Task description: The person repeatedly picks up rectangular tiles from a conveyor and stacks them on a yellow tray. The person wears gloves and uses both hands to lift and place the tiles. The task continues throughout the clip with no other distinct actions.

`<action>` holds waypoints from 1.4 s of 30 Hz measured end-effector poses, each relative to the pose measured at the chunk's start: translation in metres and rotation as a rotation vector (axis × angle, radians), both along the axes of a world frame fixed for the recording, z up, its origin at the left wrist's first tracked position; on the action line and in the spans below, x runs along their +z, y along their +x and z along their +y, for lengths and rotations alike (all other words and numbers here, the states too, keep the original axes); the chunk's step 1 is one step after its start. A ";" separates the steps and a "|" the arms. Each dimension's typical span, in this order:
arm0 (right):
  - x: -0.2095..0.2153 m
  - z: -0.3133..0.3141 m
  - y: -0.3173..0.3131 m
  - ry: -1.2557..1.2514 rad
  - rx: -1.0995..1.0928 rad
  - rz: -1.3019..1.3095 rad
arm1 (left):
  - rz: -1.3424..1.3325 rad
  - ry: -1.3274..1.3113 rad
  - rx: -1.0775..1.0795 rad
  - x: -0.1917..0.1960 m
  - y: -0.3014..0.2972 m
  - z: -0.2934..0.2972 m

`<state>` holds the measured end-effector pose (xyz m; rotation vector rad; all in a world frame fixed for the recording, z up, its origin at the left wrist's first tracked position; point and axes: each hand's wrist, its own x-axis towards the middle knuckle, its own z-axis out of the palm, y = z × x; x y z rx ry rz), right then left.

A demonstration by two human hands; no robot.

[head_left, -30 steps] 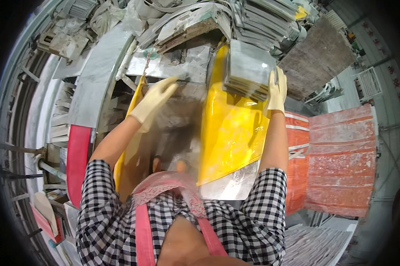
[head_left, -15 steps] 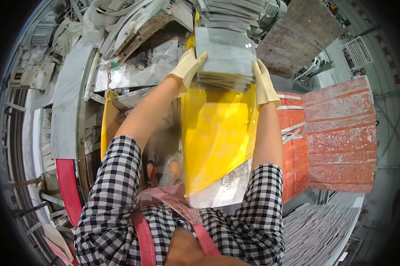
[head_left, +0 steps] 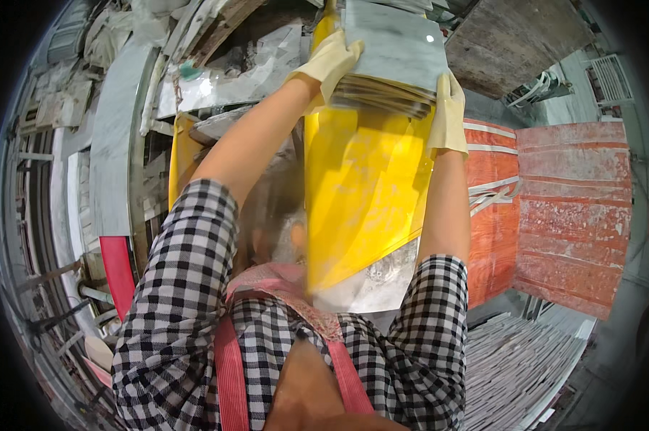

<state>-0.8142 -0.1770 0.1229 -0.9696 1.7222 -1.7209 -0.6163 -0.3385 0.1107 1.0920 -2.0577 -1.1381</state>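
1. High at the top of the view, one stack of thin grey sheets [head_left: 396, 61] sat between two gloved hands, lifted above the person's chest.
2. One left hand [head_left: 333, 61], in a pale yellow glove, was pressed flat against the stack's left edge, fingers lying over its top sheet.
3. One right hand [head_left: 448, 115], gloved the same, cupped the stack's right edge from the side and below.
4. Just beneath the stack hung one large yellow sheet [head_left: 364, 194], draped down toward the body.
5. Two checked sleeves [head_left: 188, 280] and two pink straps [head_left: 227, 373] showed at the lower edge.
6. Two red panels [head_left: 572, 215] stood to the right, well apart from the stack.
7. One long grey slab [head_left: 112, 158] lay on the left.
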 end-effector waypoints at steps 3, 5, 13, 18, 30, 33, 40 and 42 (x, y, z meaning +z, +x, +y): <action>0.012 -0.006 0.000 0.025 -0.009 0.020 | -0.247 -0.060 0.092 0.027 0.011 0.009; 0.020 -0.005 0.003 0.012 -0.054 0.011 | -0.224 -0.073 0.183 0.043 0.033 0.023; 0.022 0.092 0.079 0.002 -0.279 0.343 | 0.203 -0.059 0.183 -0.021 0.295 0.097; -0.033 0.164 0.124 0.171 -0.165 0.236 | 0.100 0.010 0.661 -0.053 0.474 0.173; -0.088 0.199 0.142 0.486 0.028 0.962 | -0.611 -0.597 0.699 -0.105 0.538 0.193; -0.102 0.201 0.139 0.579 -0.004 1.186 | -0.649 -0.604 0.663 -0.108 0.530 0.191; -0.113 0.208 0.121 0.686 -0.049 1.177 | -0.704 -0.627 0.637 -0.100 0.518 0.196; -0.108 0.205 0.124 0.635 -0.021 1.178 | -0.709 -0.609 0.627 -0.096 0.514 0.195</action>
